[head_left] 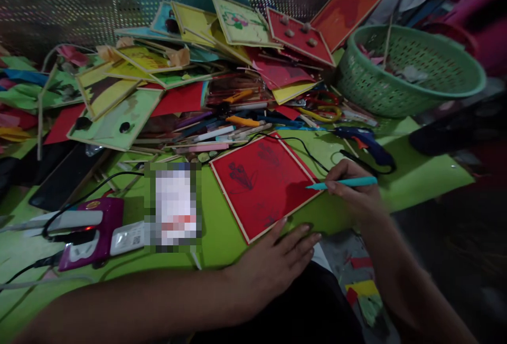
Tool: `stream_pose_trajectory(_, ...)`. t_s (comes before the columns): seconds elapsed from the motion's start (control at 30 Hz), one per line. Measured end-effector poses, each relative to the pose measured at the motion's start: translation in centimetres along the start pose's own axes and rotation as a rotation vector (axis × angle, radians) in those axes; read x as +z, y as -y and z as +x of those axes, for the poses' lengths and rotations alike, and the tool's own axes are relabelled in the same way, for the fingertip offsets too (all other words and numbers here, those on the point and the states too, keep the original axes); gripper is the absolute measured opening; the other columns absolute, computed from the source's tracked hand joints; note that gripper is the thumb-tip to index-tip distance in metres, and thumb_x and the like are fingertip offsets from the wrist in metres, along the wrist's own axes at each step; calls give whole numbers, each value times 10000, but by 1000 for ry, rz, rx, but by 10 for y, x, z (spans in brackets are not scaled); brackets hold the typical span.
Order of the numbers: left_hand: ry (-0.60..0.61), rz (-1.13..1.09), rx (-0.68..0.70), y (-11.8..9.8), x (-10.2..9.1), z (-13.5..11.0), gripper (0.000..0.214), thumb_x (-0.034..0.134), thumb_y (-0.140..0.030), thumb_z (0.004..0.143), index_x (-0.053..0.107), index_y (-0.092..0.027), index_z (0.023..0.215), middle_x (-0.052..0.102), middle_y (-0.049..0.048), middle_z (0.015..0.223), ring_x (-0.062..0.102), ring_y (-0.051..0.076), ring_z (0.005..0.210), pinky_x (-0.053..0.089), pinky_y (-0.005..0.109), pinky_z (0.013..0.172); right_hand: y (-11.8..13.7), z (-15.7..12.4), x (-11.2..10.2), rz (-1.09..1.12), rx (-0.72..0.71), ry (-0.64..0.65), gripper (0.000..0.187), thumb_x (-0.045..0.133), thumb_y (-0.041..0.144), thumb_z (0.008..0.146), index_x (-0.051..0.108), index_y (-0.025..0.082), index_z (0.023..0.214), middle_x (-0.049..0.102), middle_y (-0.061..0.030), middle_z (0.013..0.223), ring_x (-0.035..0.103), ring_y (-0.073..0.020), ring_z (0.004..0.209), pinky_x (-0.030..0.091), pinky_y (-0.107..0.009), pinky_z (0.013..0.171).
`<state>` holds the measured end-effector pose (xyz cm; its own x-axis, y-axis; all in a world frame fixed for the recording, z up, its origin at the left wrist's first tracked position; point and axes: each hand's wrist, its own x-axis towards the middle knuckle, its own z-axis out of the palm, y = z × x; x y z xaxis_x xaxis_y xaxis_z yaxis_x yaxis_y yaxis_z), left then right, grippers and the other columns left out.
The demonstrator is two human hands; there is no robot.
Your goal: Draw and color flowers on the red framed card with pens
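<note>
One teal pen (350,181) is clamped in my right fingers (344,170) over the red panel (271,183) on the desk (217,217) — my left fingers (299,234) lie slightly apart at the panel's near edge. Drawing, I judge — the next stroke calls for steadiness.

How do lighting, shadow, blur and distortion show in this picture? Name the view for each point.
Head view: dim light, lower right very dark; head view: soft shadow on the red panel by the turquoise pen; head view: green basket looks stretched and slightly soft; head view: a pixelated block hides something beside the purple adapter.
</note>
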<state>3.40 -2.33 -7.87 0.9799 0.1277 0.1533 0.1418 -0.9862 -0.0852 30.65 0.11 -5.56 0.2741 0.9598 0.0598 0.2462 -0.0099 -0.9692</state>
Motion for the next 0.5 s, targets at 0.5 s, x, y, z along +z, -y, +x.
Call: stream_pose_trajectory(0.5, -85, 26, -7, 1, 6, 0, 467, 402, -265, 1049, 621, -293, 1461, 465, 6, 1677, 470, 213, 1507, 299, 517, 1236, -1, 0, 0, -92, -57, 72, 239, 806, 398, 844, 656, 230, 765, 583, 13, 663, 462, -145, 592, 340, -298, 551)
